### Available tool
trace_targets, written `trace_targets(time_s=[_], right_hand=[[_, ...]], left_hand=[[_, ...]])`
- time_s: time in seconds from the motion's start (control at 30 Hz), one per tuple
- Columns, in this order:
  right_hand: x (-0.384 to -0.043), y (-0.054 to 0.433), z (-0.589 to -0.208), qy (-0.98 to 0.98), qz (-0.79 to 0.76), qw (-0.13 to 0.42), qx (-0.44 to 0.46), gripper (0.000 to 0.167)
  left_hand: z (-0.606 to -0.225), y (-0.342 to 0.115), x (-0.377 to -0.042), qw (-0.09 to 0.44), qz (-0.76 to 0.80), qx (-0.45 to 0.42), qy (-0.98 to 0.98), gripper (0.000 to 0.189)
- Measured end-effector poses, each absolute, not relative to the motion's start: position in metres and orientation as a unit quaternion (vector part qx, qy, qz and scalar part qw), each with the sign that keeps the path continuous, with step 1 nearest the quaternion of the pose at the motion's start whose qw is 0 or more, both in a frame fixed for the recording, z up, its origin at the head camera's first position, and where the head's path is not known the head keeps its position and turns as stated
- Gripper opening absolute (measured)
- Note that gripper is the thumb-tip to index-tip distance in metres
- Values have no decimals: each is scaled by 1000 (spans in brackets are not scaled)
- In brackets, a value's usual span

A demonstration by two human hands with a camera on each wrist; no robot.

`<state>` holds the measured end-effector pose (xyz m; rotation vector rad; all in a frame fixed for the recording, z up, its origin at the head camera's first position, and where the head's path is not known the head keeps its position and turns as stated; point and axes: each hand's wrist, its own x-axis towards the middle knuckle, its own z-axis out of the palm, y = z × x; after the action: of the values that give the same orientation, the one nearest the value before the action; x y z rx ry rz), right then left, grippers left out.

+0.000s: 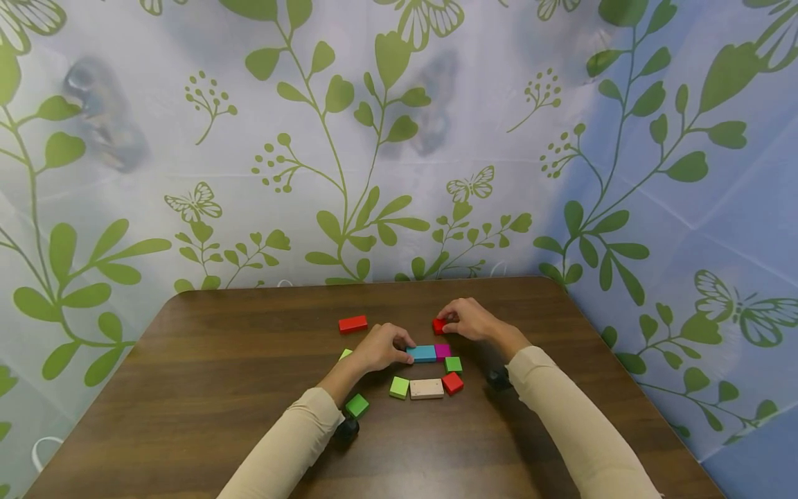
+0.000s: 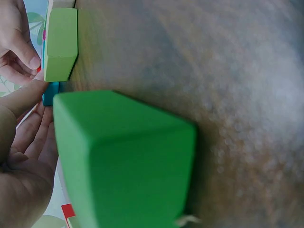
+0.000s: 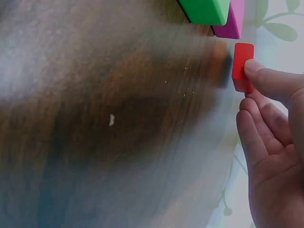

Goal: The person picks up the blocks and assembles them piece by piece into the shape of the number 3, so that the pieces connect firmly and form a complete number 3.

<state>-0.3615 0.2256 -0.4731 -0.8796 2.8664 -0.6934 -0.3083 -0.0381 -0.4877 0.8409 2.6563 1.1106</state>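
Observation:
My left hand (image 1: 377, 348) pinches the left end of a long blue block (image 1: 424, 354) lying on the table. A magenta block (image 1: 442, 351) sits against the blue block's right end. Farther back, my right hand (image 1: 472, 320) holds a small red block (image 1: 439, 326) between thumb and fingers. In the right wrist view the thumb presses on that red block (image 3: 242, 54), while the other fingers extend below it. The left wrist view shows a bit of the blue block (image 2: 50, 94) at the fingertips, partly hidden behind a light green block (image 2: 62, 42).
Nearer the person, a light green block (image 1: 399, 387), a beige block (image 1: 427, 389), a red block (image 1: 452, 382) and a green block (image 1: 453, 364) form a curve. Another green block (image 1: 357, 405) lies beside the left wrist. A long red block (image 1: 353, 324) lies farther back on the brown table (image 1: 237, 360).

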Motion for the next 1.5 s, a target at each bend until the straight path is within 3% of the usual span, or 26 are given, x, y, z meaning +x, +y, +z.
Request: trace_targets(time_s=[1.5], right_hand=[[-336,245,-476,924,-258,50,-277,21]], left_hand=[[-489,-39,-309,70,372,278,883,19]])
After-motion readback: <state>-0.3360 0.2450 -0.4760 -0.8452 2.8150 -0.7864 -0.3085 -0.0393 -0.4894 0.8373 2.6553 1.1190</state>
